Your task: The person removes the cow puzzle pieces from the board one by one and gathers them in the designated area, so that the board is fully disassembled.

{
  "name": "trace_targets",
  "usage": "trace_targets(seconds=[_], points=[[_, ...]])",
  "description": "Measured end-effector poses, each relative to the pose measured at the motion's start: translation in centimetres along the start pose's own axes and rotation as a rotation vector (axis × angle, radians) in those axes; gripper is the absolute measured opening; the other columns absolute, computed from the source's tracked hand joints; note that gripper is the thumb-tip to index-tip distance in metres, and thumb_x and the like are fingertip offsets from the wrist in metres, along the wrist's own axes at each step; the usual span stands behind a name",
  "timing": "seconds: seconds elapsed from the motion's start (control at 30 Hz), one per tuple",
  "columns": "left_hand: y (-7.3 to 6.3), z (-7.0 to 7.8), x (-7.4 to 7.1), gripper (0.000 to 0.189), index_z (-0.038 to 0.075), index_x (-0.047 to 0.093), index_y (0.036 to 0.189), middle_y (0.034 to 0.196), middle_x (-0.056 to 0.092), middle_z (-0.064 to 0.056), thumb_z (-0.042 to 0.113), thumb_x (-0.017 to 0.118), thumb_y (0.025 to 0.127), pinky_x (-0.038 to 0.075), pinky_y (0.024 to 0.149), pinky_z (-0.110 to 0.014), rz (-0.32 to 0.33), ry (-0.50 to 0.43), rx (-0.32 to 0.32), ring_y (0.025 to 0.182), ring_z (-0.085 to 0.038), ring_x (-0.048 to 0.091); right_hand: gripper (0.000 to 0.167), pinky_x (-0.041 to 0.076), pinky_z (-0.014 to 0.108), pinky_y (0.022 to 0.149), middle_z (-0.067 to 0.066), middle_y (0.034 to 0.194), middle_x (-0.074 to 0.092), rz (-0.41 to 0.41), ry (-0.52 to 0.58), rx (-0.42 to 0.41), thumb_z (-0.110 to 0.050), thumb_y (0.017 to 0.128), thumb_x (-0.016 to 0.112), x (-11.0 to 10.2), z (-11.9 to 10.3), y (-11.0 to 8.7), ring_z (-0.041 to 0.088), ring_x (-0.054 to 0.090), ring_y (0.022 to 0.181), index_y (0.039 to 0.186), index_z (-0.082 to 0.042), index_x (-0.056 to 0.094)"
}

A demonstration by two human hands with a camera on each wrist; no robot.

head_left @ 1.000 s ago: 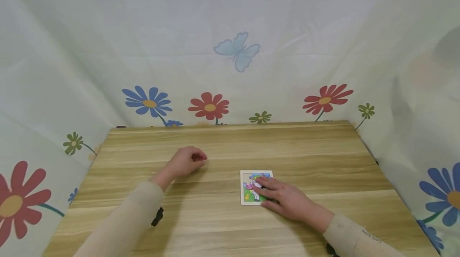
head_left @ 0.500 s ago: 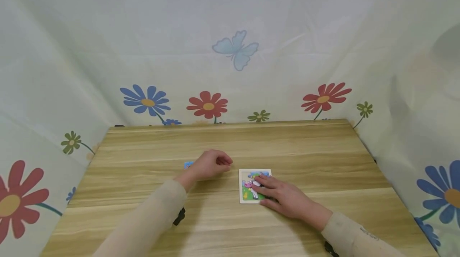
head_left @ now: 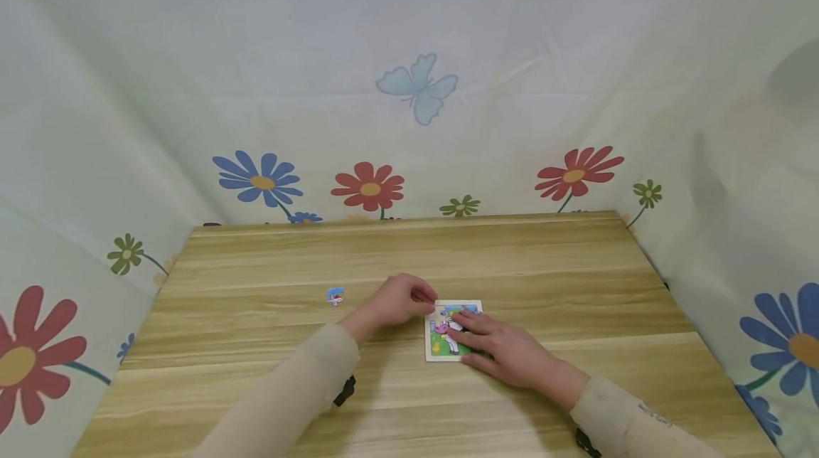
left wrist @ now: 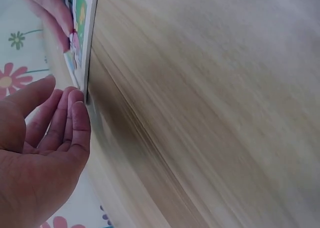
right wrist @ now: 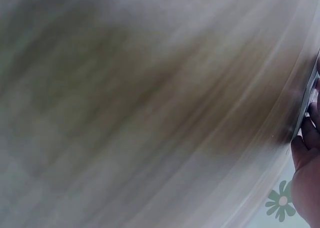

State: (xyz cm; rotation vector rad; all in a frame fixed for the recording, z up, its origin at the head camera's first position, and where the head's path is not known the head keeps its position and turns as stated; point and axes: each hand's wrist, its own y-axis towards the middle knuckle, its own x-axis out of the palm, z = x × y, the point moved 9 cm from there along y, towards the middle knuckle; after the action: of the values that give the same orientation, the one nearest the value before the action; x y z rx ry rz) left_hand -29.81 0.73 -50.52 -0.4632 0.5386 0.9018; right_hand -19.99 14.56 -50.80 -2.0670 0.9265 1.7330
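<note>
My left hand (head_left: 402, 298) has its curled fingertips right at the upper left corner of a small square picture puzzle (head_left: 438, 348). No piece shows between its thumb and fingers in the left wrist view, where the puzzle's white edge (left wrist: 90, 37) stands just past them; I cannot tell whether they pinch one. My right hand (head_left: 512, 350) lies with extended fingers on the puzzle's right part, hiding some of the cow picture. A beige patch shows at the puzzle's upper left. Left of my left hand, a loose blue puzzle piece (head_left: 335, 296) lies on the table.
The wood-grain table (head_left: 544, 259) runs back to a pale cloth wall (head_left: 307, 74) printed with flowers and a butterfly. Similar cloth stands at both sides. A dark strap (head_left: 345, 391) sits at my left sleeve.
My left hand has moved right across the table to the puzzle's corner. Its move uncovered the loose blue puzzle piece. My right hand has stayed on the puzzle.
</note>
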Motion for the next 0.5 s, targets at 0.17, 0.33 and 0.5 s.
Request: trace_targets(seconds=[0.17,0.33,0.5], points=[[0.27,0.3,0.7,0.019,0.011,0.07,0.103,0.085,0.066,0.012,0.02,0.07,0.086,0.049,0.076,-0.026,0.002,0.007,-0.015,0.08,-0.006,0.06,0.053,0.037,0.048,0.1,0.003,0.15,0.035,0.006,-0.003,-0.004,-0.04,0.095,0.055,-0.04,-0.04,0.05,0.027,0.034,0.135,0.143,-0.023,0.042],[0.12,0.71,0.91,0.017,0.012,0.07,0.102,0.086,0.066,0.011,0.018,0.071,0.086,0.049,0.078,-0.027,0.007,0.03,-0.015,0.081,-0.006,0.06,0.053,0.038,0.048,0.1,0.005,0.149,0.036,0.022,-0.008,-0.009,-0.04,0.094,0.056,-0.07,-0.09,0.05,0.028,0.035,0.134,0.143,-0.022,0.044],[0.01,1.01,0.96,0.017,0.011,0.07,0.102,0.087,0.066,0.011,0.017,0.07,0.087,0.049,0.079,-0.028,0.005,0.043,-0.009,0.081,-0.005,0.06,0.054,0.038,0.046,0.1,0.004,0.15,0.035,0.031,-0.006,0.025,-0.044,0.093,0.055,-0.23,0.21,-0.21,0.025,0.034,0.135,0.142,-0.022,0.045]])
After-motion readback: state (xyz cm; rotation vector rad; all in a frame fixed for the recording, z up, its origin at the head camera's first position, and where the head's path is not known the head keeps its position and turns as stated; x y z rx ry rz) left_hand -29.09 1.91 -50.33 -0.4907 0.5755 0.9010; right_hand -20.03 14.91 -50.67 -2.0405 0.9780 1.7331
